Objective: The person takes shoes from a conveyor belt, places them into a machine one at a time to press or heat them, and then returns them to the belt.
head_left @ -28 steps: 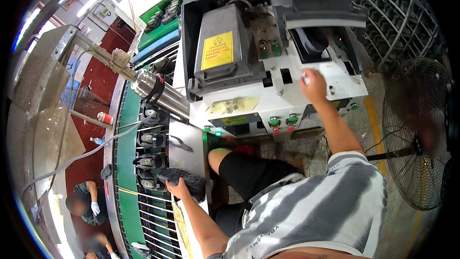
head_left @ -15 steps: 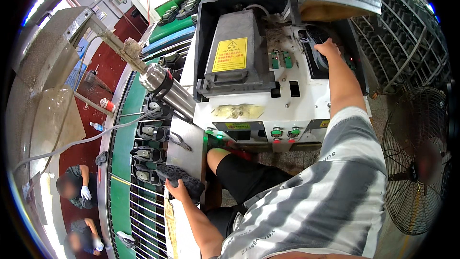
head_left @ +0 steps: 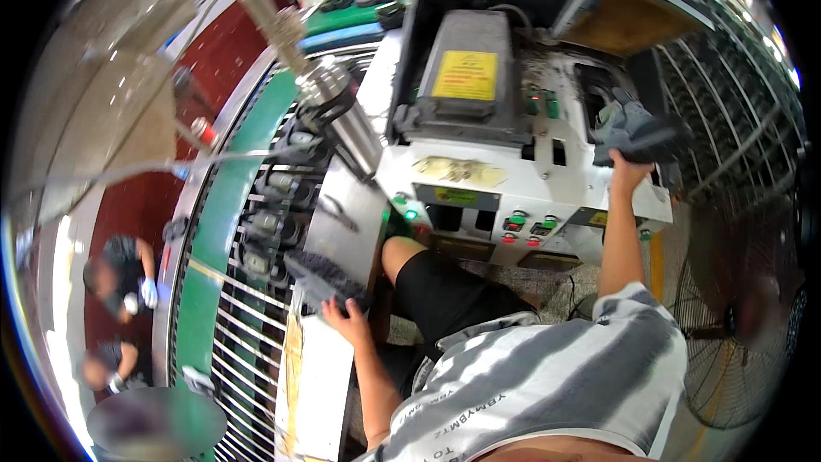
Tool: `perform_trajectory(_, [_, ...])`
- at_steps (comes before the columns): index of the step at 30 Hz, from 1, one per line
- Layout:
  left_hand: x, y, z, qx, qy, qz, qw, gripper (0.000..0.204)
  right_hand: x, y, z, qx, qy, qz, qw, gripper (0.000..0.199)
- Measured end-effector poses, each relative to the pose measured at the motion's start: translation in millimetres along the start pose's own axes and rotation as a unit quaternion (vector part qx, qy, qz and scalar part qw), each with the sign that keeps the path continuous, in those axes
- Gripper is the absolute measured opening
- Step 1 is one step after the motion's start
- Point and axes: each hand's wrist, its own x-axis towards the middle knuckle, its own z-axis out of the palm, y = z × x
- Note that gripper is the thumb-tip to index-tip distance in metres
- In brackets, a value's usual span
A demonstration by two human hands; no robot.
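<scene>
Fingers of right hand [head_left: 631, 173] clamped under grey shoe [head_left: 633, 130], raised over white machine [head_left: 513, 180], long axis roughly level, toe right. Left hand [head_left: 346, 318] fingers closed on dark shoe sole [head_left: 323, 278] beside green conveyor [head_left: 214, 231], lower left.

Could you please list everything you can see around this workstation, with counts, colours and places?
Machine: one, white body, centre, in front of the person.
Box with yellow label: one, grey, on top of the machine.
Push buttons: several, green and red, on the machine's front panel.
Shoe: one, grey, at the machine's right side.
Dark sole: one, black, on the ledge left of the machine.
Conveyor: one, green frame, curving along the left.
Metal cylinder: one, silver, above the conveyor.
Fan: one, black, standing at right.
Co-workers: two, dark clothes, far left.
Right hand: holding the shoe.
Left hand: gripping the dark sole.
</scene>
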Motion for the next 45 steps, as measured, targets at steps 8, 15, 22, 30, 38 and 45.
perform_trajectory(8, [-55,125,-40,-0.481,-0.271,-0.056,0.832,0.081,-183,-51,39,0.417,-0.510,0.309,0.686,0.045])
perform_trajectory(15, [-23,98,-122,-0.731,-0.102,-0.179,0.651,0.096,-409,-180,119,0.092,-0.904,0.136,0.395,0.062])
perform_trajectory(22, [20,-70,-206,-0.674,0.218,-0.215,0.673,0.063,-504,-168,165,0.007,-0.896,0.008,0.443,0.085])
perform_trajectory(30, [163,-184,-179,-0.371,0.363,-0.291,0.804,0.040,-549,-59,149,-0.051,-0.874,0.163,0.454,0.107])
perform_trajectory(38, [174,-205,-124,-0.104,0.261,-0.259,0.924,0.090,-569,-69,155,-0.015,-0.854,0.178,0.489,0.105])
perform_trajectory(45, [139,-182,-143,-0.122,0.289,-0.263,0.912,0.069,-560,-107,155,0.007,-0.802,0.356,0.480,0.081])
